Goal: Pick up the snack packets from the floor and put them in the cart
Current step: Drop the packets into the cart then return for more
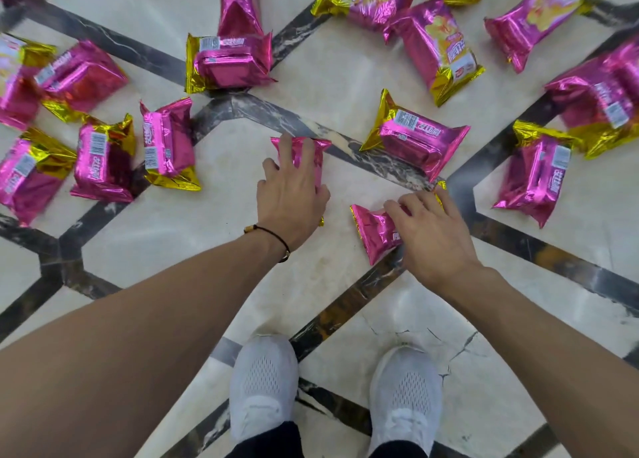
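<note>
Head | left grip point(294, 198) clamped on pink packet point(304, 148) | right grip point(434, 236) seemingly pinching second packet point(373, 231)

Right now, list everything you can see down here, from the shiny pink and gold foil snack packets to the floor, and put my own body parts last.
Pink and gold foil snack packets: roughly seventeen, several cut off at the edges, scattered over the floor ahead.
Floor: one, cream marble with dark veined strips, throughout.
Cart: none in view.
Shoes: two, white mesh, bottom centre.
Cord bracelet: one, black, on the left wrist.
Left hand: one, centre, grips the centre packet.
Right hand: one, to its right, grips the nearest packet.
</note>
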Motion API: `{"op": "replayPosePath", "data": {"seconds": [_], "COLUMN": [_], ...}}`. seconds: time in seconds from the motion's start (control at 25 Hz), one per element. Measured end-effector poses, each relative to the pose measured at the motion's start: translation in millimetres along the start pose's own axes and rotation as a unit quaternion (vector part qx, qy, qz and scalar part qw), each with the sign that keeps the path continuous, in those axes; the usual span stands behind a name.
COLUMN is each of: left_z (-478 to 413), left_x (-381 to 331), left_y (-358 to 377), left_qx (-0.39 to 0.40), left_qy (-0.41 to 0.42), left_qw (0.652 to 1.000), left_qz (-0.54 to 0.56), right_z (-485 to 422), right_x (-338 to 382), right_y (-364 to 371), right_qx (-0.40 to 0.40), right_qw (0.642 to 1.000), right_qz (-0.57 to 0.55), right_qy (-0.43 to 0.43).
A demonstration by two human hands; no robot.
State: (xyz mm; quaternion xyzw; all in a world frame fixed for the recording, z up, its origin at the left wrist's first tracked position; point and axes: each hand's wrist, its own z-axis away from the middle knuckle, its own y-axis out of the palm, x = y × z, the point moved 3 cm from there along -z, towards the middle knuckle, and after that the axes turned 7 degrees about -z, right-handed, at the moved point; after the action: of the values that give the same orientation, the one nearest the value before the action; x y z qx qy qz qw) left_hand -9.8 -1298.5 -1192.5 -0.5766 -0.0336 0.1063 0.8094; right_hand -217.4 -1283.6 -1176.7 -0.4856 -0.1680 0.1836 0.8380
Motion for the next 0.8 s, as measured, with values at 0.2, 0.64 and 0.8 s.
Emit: {"op": "replayPosePath", "data": {"seconds": [0.2, 0.64, 0.8], "left_z": [10, 64, 86], "left_x": [4, -3, -21], "left_y": [-13, -231, -374], "left_qx": [-0.009, -0.088, -0.134], "left_qy": [0.030, 0.037, 0.052], "left_qw": [0.999, 0.991, 0.985], "left_qz": [0.011, 0.096, 0.096], "right_z": [6, 83, 125], "right_x": [0, 18, 31], "right_y": [-11, -220, -349], "right_qx": [-0.010, -0.198, -0.260], "right_qw": [0.999, 0.945, 0.917], "right_qz": [-0.032, -0.203, -0.222], "right_qy": [0.042, 0.166, 0.204]}}
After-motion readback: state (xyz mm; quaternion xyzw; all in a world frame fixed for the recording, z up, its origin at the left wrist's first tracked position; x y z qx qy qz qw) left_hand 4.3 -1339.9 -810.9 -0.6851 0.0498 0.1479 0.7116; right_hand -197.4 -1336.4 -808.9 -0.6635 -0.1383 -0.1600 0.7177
